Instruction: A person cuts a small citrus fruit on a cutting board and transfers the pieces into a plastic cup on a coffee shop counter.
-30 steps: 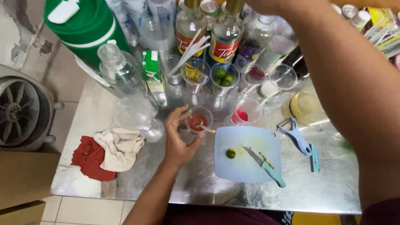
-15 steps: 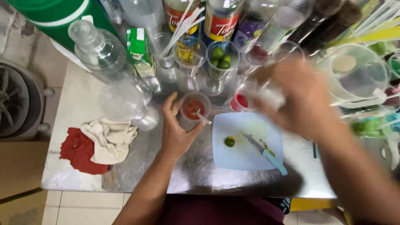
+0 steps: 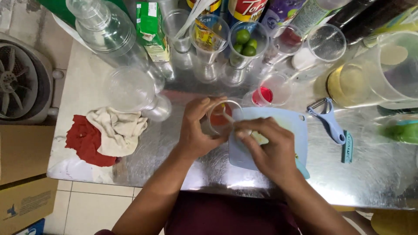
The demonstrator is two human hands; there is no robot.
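My left hand wraps around a clear plastic cup with red liquid in its bottom, standing on the metal table. My right hand lies over the pale blue cutting board and pinches a thin white stirrer that dips into the cup. The hand hides most of the board and what lies on it; only a bit of a turquoise knife handle shows.
Behind stand a glass of limes, a cup with red syrup, bottles, empty cups and a large clear jug. A blue peeler lies right. Red and cream cloths lie left. A fan sits off the table.
My right hand came down from the bottles at the back to the cup and now holds the stirrer in it. The left hand kept its hold on the cup.
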